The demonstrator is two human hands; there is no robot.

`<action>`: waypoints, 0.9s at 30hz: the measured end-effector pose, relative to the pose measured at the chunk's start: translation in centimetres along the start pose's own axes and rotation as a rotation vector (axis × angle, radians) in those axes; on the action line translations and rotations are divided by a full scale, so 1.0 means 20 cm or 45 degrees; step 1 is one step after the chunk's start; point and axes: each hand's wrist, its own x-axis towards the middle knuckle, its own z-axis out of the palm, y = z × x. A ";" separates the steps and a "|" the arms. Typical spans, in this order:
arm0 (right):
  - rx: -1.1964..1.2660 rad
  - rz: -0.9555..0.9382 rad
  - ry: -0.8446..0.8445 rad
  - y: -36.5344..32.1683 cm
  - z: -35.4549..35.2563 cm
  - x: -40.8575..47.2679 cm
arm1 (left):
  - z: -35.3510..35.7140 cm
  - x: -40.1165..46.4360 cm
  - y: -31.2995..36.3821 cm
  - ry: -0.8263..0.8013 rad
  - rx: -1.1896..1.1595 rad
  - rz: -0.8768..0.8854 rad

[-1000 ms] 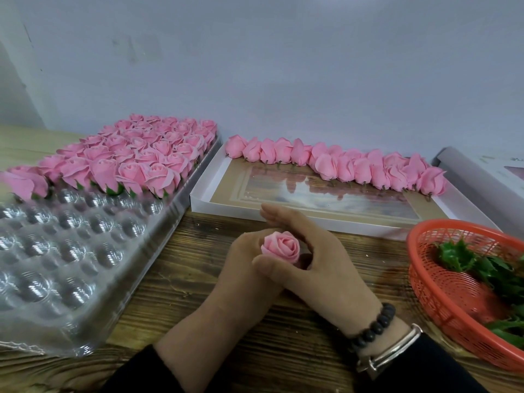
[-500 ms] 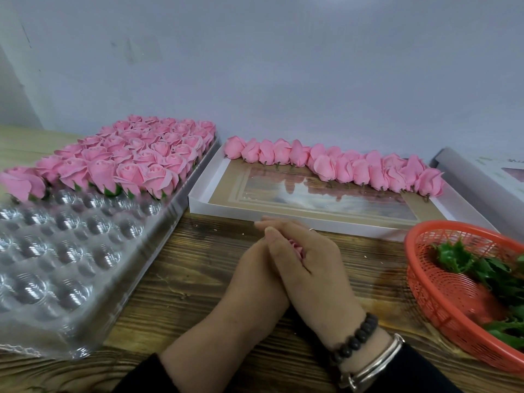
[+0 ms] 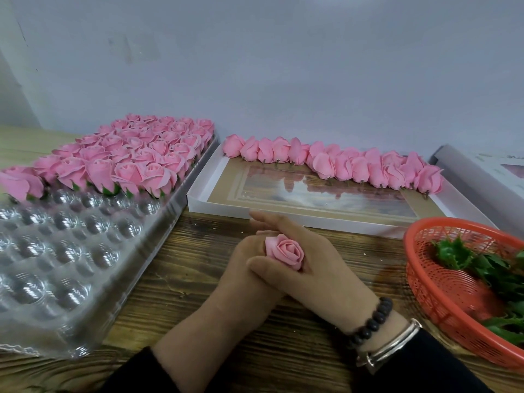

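Head view: your right hand lies over your left hand on the wooden table. The pink rose sits bloom-up in the crook of the right thumb and forefinger, clamped there. The other right fingers are straight and together, pointing at the white box. The left hand is curled under the rose, but its fingertips are hidden, so I can't tell its grip.

Progress, as a judgement: about half done. The far rows of the clear blister tray hold the seated roses, with green showing at their bases. The near cups are all bare. A row of loose roses waits along the box's far side. The orange basket holds green leaf pieces. No green shows on the rose in hand, so it likely needs fitting and then seating.

Room: you have one strip of bare wood. The tray edge is near on the left, and the box wall is just beyond your fingertips. The basket rim is just beside the right wrist, so watch it when reaching across. The nearest bare cups are a short reach to the left.
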 end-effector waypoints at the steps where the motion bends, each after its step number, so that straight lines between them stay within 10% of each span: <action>1: 0.028 0.013 -0.009 0.01 -0.01 0.00 | 0.00 0.00 -0.01 0.015 0.014 0.018; 13: 0.074 -0.036 0.447 -0.04 0.11 0.00 | 0.09 0.00 -0.03 0.185 0.031 -0.085; 27: -0.091 -0.073 0.031 -0.02 -0.01 -0.01 | 0.06 -0.01 -0.02 -0.050 0.068 -0.114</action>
